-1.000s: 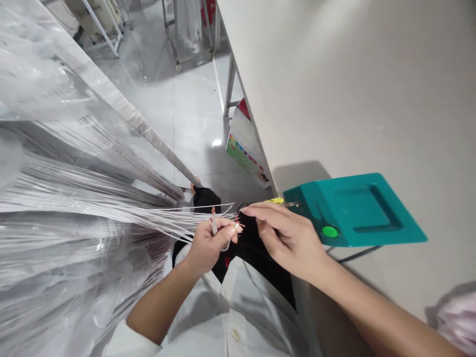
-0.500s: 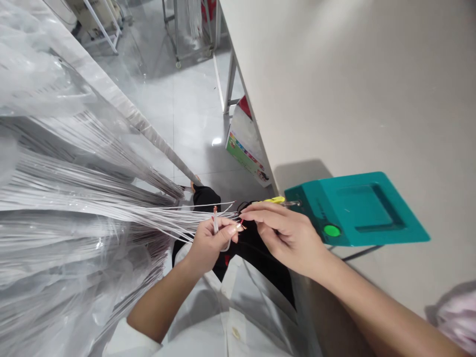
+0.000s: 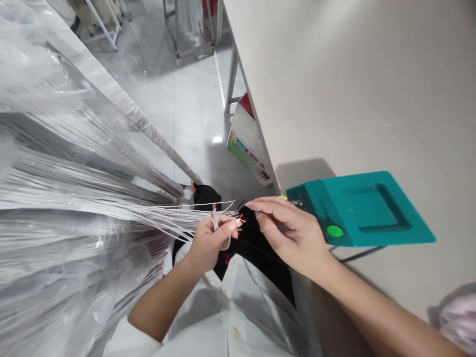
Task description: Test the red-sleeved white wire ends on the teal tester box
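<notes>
My left hand (image 3: 213,238) pinches a short white cable (image 3: 214,218) between thumb and fingers. One cable end points up with a copper-coloured tip; the other shows thin red and white wires with bare copper at my thumb tip. Just to the right, my right hand (image 3: 292,230) is held apart from the wires, thumb and index finger separated by a small gap, with nothing visible between them. A long bundle of thin white cables (image 3: 148,213) runs from the left and passes behind my left hand.
A teal folder-like holder (image 3: 375,208) with a green round spot lies on the beige table (image 3: 353,99). Plastic-wrapped cable bundles (image 3: 67,238) fill the left side. A printed box (image 3: 247,148) stands on the floor by the table leg. Wheeled metal racks (image 3: 193,52) stand farther back.
My right hand has moved slightly right, away from the wire ends, and covers more of the yellow item behind it. My left hand still holds the cable in nearly the same place.
</notes>
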`<state>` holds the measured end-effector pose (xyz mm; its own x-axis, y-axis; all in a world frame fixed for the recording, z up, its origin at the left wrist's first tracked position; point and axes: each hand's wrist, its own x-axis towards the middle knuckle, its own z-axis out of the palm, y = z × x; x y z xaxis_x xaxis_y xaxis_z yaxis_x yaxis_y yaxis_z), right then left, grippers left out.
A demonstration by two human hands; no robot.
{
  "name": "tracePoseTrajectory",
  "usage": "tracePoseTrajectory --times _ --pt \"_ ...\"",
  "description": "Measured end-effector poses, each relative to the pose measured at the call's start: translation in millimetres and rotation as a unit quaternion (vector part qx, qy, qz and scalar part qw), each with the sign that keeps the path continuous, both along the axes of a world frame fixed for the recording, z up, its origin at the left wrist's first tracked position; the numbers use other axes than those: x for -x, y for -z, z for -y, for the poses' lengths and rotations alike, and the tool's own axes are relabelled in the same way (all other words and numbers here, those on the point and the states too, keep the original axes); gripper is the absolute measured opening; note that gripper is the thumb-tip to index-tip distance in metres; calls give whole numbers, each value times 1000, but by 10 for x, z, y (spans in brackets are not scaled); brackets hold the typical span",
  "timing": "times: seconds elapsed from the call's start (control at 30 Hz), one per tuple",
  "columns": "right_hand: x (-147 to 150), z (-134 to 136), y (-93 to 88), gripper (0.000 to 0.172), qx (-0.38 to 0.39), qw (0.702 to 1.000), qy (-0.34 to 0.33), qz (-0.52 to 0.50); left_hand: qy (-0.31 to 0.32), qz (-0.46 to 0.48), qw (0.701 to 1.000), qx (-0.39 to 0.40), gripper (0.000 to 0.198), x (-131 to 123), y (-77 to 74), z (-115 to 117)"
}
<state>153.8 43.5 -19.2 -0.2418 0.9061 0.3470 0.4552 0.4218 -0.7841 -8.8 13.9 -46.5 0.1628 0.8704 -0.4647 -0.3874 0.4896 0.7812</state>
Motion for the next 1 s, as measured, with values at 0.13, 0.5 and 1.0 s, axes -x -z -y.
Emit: tracePoseTrajectory --times 0.13,0.5,1.0 --pt "14 30 -2 14 1 1000 3 15 -21 -5 1000 -6 24 -16 11 -5" --pt "78 48 48 7 -13 1000 -12 19 10 -71 997 -21 30 -36 63 37" --pt "65 56 54 13 8 1000 -4 -25 -37 60 996 47 30 -62 -73 -25"
